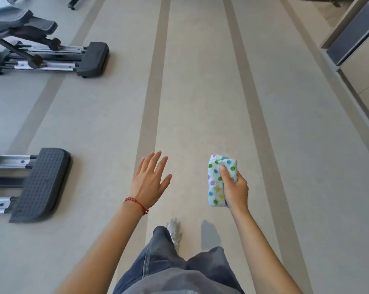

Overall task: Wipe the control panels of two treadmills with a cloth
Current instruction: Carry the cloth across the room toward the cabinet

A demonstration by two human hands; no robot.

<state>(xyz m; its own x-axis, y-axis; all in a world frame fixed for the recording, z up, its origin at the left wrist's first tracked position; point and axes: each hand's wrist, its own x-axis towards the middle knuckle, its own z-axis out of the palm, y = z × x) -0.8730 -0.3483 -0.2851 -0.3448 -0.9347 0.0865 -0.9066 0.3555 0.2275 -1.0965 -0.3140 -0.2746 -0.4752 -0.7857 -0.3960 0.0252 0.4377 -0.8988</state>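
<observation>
My right hand (pixel 235 188) grips a folded white cloth with coloured dots (pixel 217 181), thumb pressed on its top, held out over the floor. My left hand (pixel 150 181) is stretched forward with fingers spread and nothing in it; a red bead bracelet sits on its wrist. No treadmill control panel shows in the head view.
Rear ends of two exercise machines lie at the left: a dark studded foot (pixel 41 184) near me and another with rails (pixel 92 59) farther off. Beige floor with darker stripes (pixel 151 98) runs ahead. A counter with a dark panel (pixel 353 37) lines the right. My jeans and shoe (pixel 174 231) are below.
</observation>
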